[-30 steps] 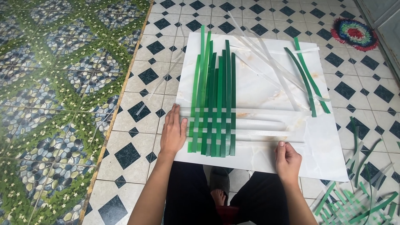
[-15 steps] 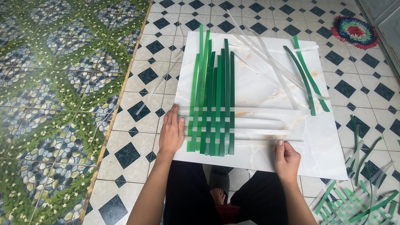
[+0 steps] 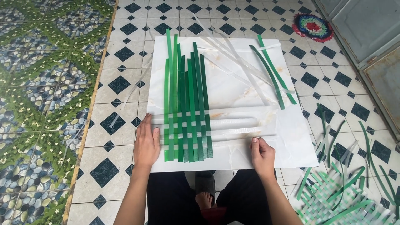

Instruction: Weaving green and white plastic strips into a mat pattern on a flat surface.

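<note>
Green strips (image 3: 185,104) woven with white strips (image 3: 233,123) lie on our white board (image 3: 233,83) on the tiled floor (image 3: 121,83). Our left hand (image 3: 146,141) presses flat at nine o'clock, fingers spread. Our right hand (image 3: 261,153), at four o'clock, pinches one white strip's end.
</note>
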